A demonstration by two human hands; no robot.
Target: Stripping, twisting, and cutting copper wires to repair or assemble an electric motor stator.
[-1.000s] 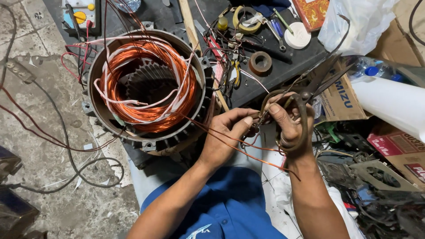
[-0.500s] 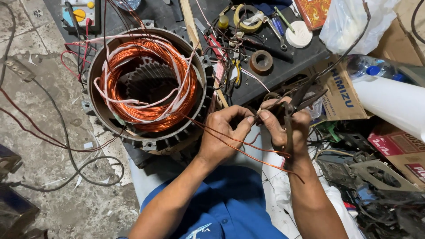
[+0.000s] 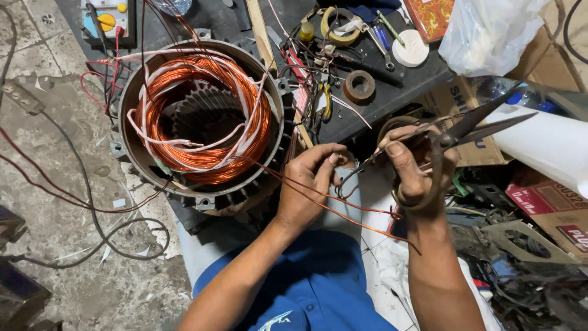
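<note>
Over the person's lap, both hands work at loose wire ends. Left hand (image 3: pixel 306 190) curled, fingertips pinching thin copper wire (image 3: pixel 343 211) that runs back to the motor stator (image 3: pixel 202 122). Right hand (image 3: pixel 416 168) closed around the loop handles of a pair of dark scissors (image 3: pixel 465 132); blades part open, pointing up and right toward a white roll (image 3: pixel 545 144). Thumb and forefinger of that hand also press a short dark wire end between the two hands. Whether the blades touch any wire, I cannot tell.

Stator sits left of the hands, a round grey housing with orange-copper windings coiled inside and white sleeving threaded through them. Red leads trail from it over the concrete floor (image 3: pixel 55 184). Two copper strands cross from the housing's lower rim, under the left hand, past the right wrist.

Behind, a dark bench (image 3: pixel 392 92) carries a brown tape roll (image 3: pixel 359 86), a yellow tape ring (image 3: pixel 335 24), a round white lid (image 3: pixel 410 52) and hand tools. A yellow-dialled meter (image 3: pixel 107 18) lies at the top left. Clear plastic bag (image 3: pixel 490 34) top right. Blue shirt (image 3: pixel 306 288) below.
</note>
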